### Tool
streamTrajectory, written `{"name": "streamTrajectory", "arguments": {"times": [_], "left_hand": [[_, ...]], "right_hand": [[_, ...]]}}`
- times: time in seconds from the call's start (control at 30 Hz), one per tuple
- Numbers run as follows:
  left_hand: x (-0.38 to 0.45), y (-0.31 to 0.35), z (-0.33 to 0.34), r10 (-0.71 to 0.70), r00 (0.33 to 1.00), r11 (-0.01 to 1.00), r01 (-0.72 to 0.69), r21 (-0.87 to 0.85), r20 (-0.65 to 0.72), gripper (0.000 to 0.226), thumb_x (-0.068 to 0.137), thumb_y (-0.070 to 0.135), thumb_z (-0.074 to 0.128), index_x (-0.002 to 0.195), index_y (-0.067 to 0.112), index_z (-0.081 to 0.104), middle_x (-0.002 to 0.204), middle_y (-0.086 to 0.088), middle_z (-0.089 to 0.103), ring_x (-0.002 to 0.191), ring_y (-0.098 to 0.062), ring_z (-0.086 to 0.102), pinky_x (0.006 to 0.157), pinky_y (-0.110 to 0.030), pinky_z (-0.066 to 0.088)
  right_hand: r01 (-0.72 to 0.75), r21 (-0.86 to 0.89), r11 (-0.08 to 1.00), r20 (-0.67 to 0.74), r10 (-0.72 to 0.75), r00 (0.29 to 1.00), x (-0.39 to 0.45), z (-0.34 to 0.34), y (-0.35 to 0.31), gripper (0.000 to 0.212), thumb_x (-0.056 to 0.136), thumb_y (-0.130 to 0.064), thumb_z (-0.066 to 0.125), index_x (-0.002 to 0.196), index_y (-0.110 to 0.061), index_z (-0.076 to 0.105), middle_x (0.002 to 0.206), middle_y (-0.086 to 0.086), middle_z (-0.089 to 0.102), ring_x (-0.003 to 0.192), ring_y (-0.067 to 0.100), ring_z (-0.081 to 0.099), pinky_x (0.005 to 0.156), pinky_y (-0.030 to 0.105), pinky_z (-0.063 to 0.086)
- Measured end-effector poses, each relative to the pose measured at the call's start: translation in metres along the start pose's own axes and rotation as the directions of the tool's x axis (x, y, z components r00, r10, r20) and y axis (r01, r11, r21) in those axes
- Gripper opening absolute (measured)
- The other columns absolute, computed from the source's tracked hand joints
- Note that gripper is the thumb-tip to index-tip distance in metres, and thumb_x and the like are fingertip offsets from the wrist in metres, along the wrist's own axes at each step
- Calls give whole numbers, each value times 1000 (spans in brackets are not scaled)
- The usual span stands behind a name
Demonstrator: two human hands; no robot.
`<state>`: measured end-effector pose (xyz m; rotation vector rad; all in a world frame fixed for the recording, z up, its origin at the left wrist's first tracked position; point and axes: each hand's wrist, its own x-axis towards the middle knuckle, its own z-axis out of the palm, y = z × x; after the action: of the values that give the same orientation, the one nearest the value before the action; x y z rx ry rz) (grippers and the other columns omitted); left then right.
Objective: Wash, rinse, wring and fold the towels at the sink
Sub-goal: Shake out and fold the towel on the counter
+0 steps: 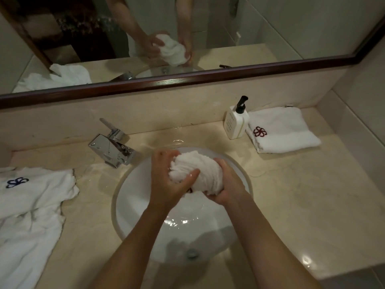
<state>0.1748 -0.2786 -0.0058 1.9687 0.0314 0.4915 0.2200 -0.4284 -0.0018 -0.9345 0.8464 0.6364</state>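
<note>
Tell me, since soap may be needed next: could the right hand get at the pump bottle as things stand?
Probably yes: the pump bottle stands in the open on that side. But the right hand grips the twisted towel and must let go first.

Your surroundings: beige marble counter (291,195) throughout; dark wood-framed mirror (208,28) at 12 o'clock; pale tiled wall (364,80) at 2 o'clock; dim, warm light.

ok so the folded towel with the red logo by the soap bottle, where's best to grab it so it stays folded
Take the folded towel by its near right corner, which lies open on the counter, coming from the right or front. Its left edge sits close against the soap bottle, so that side is crowded. It lies flat in layers, so pinching all the layers together should keep the fold.
</note>
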Motion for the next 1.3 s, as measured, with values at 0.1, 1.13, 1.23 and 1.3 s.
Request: {"name": "streamTrajectory", "arguments": {"times": [0.1, 1.13, 1.23, 1.3], "left_hand": [[10, 13, 12, -201, 980, 923, 185, -337, -12, 54, 76, 31, 75, 125, 24, 53, 122, -2, 60, 106, -15, 63, 82, -25, 55], [45, -9, -22, 126, 953, 961, -186, 206, 275, 78, 66, 64, 75, 131, 30, 50, 129, 11, 47, 121, -8, 49, 95, -18, 43], [58, -12, -16, 182, 929, 967, -229, 113, 322, 67, 72, 50, 74, 126, 15, 58, 129, 2, 56, 119, -9, 55, 95, -26, 49], [50, -17, -6, 160, 968, 978, -181, 99, 194, 48, 77, 45, 69, 110, 11, 64, 103, 3, 65, 94, -10, 63, 78, -33, 52]], "right_hand": [[286, -152, 946, -121, -305, 945, 4, 20, -2, 30, 80, -37, 70, 99, -13, 74, 97, 9, 75, 85, 26, 72, 57, 33, 59], [35, -487, 873, 256, 104, 961, 30, -11, -29, 24, 94, -32, 52, 90, -12, 63, 65, 11, 58, 48, 22, 57, 39, 21, 37], [87, -576, 812, 298, 110, 948, 25, -4, -29, 33, 98, -34, 45, 97, -8, 64, 69, 14, 63, 53, 24, 61, 40, 23, 39], [90, -545, 833, 287, 84, 954, 26, 0, -28, 32, 96, -35, 47, 96, -9, 66, 70, 12, 65, 57, 24, 63, 43, 25, 42]]}}
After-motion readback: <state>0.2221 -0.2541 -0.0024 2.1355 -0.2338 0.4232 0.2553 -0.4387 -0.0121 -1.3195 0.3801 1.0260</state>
